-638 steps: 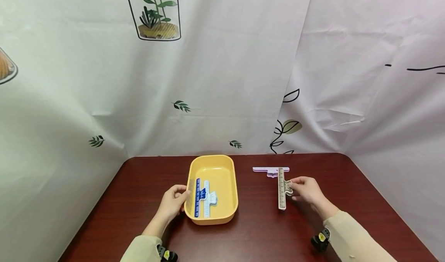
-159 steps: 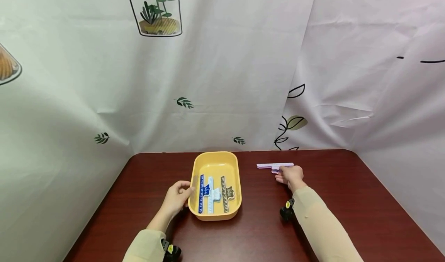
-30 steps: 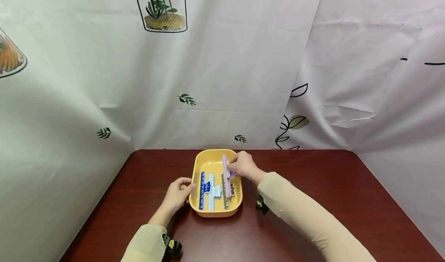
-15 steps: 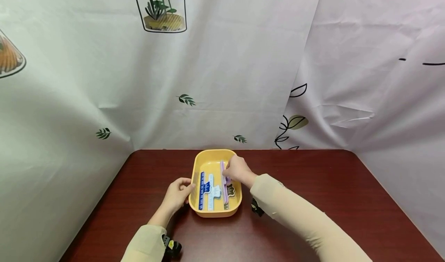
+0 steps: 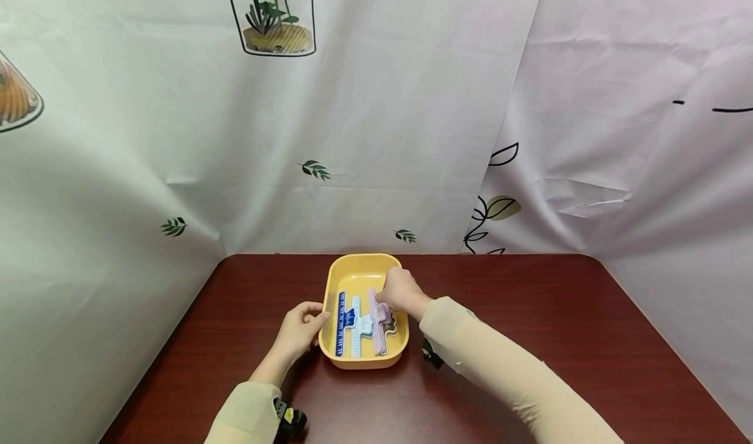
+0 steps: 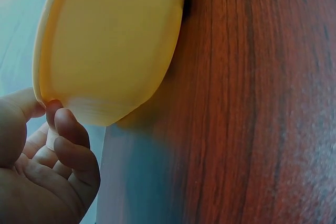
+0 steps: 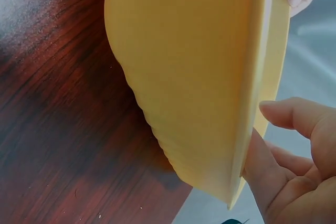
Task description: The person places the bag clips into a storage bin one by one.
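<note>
A yellow plastic tray (image 5: 365,363) stands on the table, with several ruler-edged clips lying side by side in it. From the left come a dark blue clip (image 5: 340,326) and a light blue clip (image 5: 356,329). A purple clip (image 5: 376,333) partly covers a brown-grey clip (image 5: 390,327). My left hand (image 5: 300,329) pinches the tray's left rim between thumb and fingers. Reaching over the right rim, my right hand (image 5: 401,290) is at the upper part of the purple clip. In the right wrist view its thumb and forefinger stand apart; the other fingertips are partly hidden behind the rim.
The dark red wooden table (image 5: 518,352) extends on both sides of the tray. A pale printed cloth (image 5: 376,136) hangs behind the table's far edge and along its sides. A small black camera sits on each wrist.
My right hand carried the purple clip from the table's right side into the tray. Over the last second the clip went down, turned flat and shifted nearer. My left hand stays at the rim.
</note>
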`<state>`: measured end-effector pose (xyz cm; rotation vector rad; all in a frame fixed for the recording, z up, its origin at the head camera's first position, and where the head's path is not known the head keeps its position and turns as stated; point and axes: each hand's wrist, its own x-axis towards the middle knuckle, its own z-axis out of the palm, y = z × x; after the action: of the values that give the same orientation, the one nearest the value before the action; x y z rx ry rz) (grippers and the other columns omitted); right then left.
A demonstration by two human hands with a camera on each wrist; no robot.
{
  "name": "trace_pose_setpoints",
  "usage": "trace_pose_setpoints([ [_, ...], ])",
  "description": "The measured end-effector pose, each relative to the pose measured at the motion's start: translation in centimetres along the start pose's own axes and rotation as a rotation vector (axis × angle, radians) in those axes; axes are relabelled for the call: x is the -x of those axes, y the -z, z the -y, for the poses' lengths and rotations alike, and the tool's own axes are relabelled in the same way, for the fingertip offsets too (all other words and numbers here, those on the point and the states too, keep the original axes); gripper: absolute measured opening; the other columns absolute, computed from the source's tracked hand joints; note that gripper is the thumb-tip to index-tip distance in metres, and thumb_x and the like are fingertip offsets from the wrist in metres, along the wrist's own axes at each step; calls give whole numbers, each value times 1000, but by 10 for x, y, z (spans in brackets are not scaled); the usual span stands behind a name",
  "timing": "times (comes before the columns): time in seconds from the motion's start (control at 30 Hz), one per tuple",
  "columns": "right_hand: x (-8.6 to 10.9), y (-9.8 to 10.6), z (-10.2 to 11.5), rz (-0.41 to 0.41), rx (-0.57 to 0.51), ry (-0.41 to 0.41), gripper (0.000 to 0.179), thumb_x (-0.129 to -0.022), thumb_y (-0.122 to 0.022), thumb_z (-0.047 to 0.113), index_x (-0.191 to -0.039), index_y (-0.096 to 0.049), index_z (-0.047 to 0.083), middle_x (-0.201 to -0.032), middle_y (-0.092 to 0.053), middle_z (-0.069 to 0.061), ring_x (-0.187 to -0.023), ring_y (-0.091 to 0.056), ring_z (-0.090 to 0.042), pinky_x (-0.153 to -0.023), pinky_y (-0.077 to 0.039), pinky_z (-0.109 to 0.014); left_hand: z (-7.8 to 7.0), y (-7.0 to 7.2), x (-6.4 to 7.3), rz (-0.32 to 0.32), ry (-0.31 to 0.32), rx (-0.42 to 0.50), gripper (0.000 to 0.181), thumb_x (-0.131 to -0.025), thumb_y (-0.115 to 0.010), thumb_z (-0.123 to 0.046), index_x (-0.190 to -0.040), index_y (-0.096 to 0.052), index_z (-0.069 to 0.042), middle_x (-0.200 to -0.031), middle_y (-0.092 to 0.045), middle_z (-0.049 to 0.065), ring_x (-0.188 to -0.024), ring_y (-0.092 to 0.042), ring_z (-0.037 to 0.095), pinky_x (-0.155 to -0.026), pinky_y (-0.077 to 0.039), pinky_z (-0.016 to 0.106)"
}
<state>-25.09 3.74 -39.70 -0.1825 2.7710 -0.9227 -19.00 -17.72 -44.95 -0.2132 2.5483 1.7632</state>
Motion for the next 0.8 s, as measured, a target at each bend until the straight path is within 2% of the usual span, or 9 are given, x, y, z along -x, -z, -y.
trace_pose_setpoints([
  [0.2,2,3,-1,16,-20,-35,25,-82,-70,14,-62,-56,6,-46,-36,3,-38,-42,-10,-38,-37,-18,1,-1,-2,3,-9,-1,31,-89,-62,-16,-114,-56,1,-57,-48,2,-45,-46,15,-40,-35,25],
  [0.3,5,4,-2,25,-41,-51,25,-83,-69,14,-62,-60,4,-46,-38,2,-38,-42,-11,-38,-35,-18,2,-2,-3,9,-10,-5,31,-89,-62,-16,-114,-56,2,-58,-48,2,-45,-46,14,-40,-36,25],
  [0.43,8,4,-4,23,-89,-33,17,-84,-68,15,-73,-68,2,-54,-53,-2,-44,-50,-12,-40,-39,-17,2,-3,-4,10,-15,-19,31,-89,-62,-16,-114,-56,2,-58,-48,3,-45,-46,14,-40,-36,25],
  [0.57,12,3,-8,3,-136,5,18,-85,-67,18,-87,-71,1,-75,-65,-8,-55,-57,-14,-47,-46,-18,4,-2,-3,3,-24,-38,32,-90,-62,-19,-115,-57,1,-59,-48,2,-46,-47,15,-40,-36,25],
  [0.67,15,4,-12,-57,-135,56,22,-85,-66,19,-94,-72,0,-85,-67,-9,-63,-59,-13,-53,-49,-21,7,0,-2,4,-25,-42,35,-91,-61,-22,-117,-58,0,-59,-50,3,-46,-49,16,-40,-38,26],
  [0.8,19,10,-22,-208,-153,149,27,-86,-63,20,-103,-70,0,-95,-70,-10,-79,-65,-16,-66,-55,-27,9,6,0,-15,-44,-53,40,-95,-54,-33,-122,-56,-3,-71,-61,9,-54,-56,20,-43,-45,31],
])
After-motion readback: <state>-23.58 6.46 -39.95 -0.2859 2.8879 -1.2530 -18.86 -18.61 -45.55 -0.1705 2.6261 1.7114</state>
